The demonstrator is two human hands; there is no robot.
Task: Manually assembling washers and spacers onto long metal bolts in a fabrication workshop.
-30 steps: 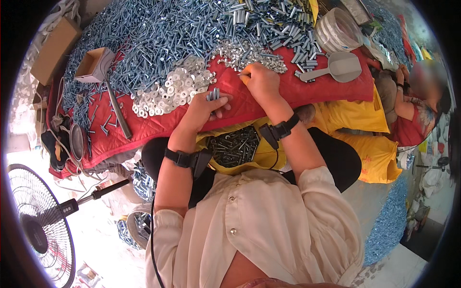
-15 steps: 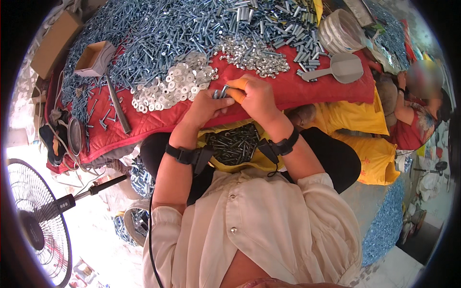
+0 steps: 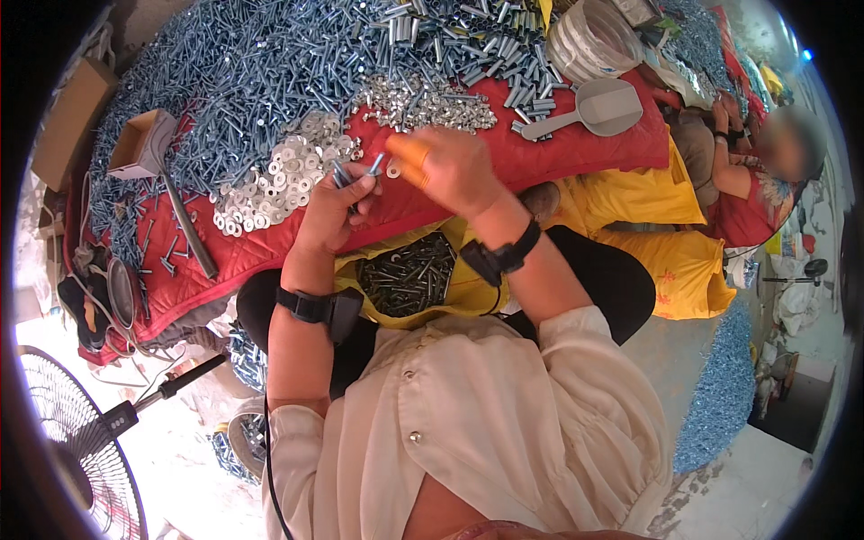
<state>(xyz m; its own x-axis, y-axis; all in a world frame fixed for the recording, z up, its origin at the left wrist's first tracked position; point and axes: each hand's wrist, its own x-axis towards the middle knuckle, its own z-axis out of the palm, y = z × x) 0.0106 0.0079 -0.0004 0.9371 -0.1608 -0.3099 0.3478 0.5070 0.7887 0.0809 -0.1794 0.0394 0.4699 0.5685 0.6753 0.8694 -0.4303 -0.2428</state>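
Note:
My left hand (image 3: 335, 209) is closed around metal bolts (image 3: 376, 164), one shank sticking up past the thumb. My right hand (image 3: 457, 173), with orange covers on its finger and thumb, hovers just to the right, apart from the left hand. Motion smears its fingers, so whether they pinch anything is unclear. Beyond the hands, flat round washers (image 3: 279, 171) and small shiny nuts (image 3: 423, 104) are heaped on a red quilted cloth (image 3: 576, 155). Below them, a yellow bag (image 3: 396, 317) in my lap holds many finished-looking dark bolts.
A large pile of bolts (image 3: 261, 72) covers the far side, with metal sleeves (image 3: 504, 54) at its right. A grey scoop (image 3: 608, 108), white bucket (image 3: 594, 40), small box (image 3: 142, 144) and hammer-like handle (image 3: 191, 229) surround it. A fan (image 3: 76, 441) stands left; another person (image 3: 742, 180) sits right.
My right hand has come away from the left hand, where the fingers met at the bolts. The left hand still holds them. The whole view has shifted slightly.

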